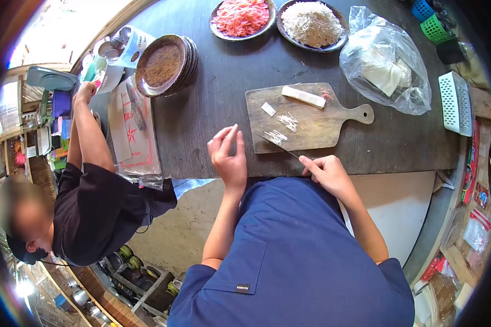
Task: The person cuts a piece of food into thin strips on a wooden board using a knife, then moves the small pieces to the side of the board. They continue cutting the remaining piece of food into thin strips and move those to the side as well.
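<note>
My right hand (328, 175) grips a knife (278, 143) at the table's front edge, its dark blade pointing left over the near side of a wooden cutting board (316, 131). My left hand (227, 161) is raised just left of the board, fingers bent but apart, holding nothing. On the board lie a folded white strip (303, 97), a small flat white piece (268, 109) and two little heaps of thin white shreds (287, 122). A few reddish bits sit near the handle end.
Behind the board stand a plate of pink-red shreds (241, 17), a plate of pale shreds (312, 24) and a clear plastic bag (387, 60) of white sheets. Stacked brown plates (163, 65) are at left. A co-worker (101, 201) reaches toward containers there. A white basket (456, 103) stands right.
</note>
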